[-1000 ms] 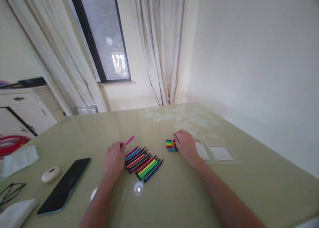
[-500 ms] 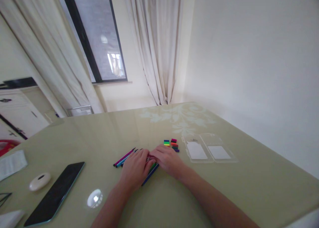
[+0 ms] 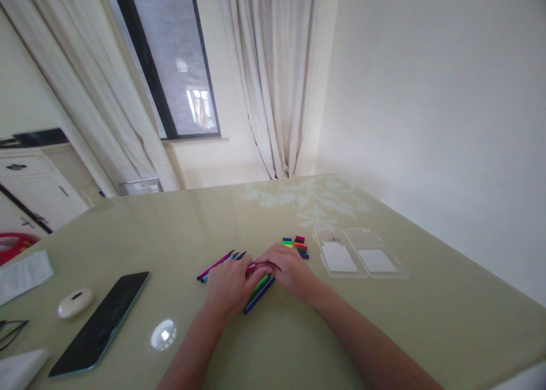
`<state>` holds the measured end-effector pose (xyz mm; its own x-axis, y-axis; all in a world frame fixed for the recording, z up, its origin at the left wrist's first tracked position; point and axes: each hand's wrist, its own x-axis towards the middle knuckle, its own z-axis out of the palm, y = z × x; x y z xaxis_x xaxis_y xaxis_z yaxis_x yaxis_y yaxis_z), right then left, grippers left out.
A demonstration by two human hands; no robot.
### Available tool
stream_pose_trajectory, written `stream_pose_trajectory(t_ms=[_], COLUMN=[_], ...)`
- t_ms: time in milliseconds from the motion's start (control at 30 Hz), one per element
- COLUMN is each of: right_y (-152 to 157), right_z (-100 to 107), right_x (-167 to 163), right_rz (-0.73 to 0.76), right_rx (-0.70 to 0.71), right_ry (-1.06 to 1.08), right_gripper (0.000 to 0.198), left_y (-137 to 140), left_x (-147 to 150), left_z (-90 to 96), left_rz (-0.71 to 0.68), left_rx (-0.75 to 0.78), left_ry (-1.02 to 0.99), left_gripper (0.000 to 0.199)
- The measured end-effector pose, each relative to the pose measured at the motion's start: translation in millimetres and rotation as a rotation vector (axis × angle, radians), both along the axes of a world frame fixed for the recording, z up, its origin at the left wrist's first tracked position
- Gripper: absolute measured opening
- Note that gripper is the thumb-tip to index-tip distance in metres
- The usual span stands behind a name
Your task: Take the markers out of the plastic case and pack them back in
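Note:
A pink marker (image 3: 251, 268) shows between my two hands, mostly covered by fingers. My left hand (image 3: 230, 285) is closed around it, thumb pointing toward the right. My right hand (image 3: 290, 272) pinches at its right end; whether a cap sits there is hidden. Left of my left hand lie several uncapped markers (image 3: 214, 265), dark tips pointing away. Under and in front of my hands rest a green marker (image 3: 259, 286) and a dark blue marker (image 3: 260, 295). Beyond my right hand are small coloured caps (image 3: 300, 247) in two short rows.
An opened clear plastic case (image 3: 362, 274) with white inserts lies to the right. On the left are a dark tablet or phone (image 3: 100, 324), a white oval object (image 3: 75, 303), glasses (image 3: 12, 328) and a whitish packet (image 3: 26, 276). The table (image 3: 307, 344) has a glossy top.
My hands have parted slightly, and more of the pink marker shows between them. The green and dark blue markers are a little less covered. The view has shifted slightly.

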<state>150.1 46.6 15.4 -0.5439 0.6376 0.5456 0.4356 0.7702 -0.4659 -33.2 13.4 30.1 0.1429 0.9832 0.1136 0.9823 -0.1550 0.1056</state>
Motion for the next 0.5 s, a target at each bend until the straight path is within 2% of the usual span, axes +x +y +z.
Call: stream_pose_trajectory(t_ms=[300, 400, 500], right_y=[0.4, 4.1, 13.9], right_z=[0.6, 8.3, 18.4], right_x=[0.6, 12.5, 34.4], right_rz=[0.002, -0.076, -0.232], right_rx=[-0.016, -0.035, -0.133], right_ry=[0.060, 0.130, 0.189], right_gripper=[0.014, 0.016, 0.017], left_y=[0.3, 3.9, 9.9], left_x=[1.9, -13.7, -37.6], left_z=[3.9, 7.1, 5.8], left_rz=[0.017, 0.145, 0.319], left_rx=[0.004, -0.032, -0.024], left_ry=[-0.019, -0.045, -0.069], left_gripper=[0.066, 0.069, 0.069])
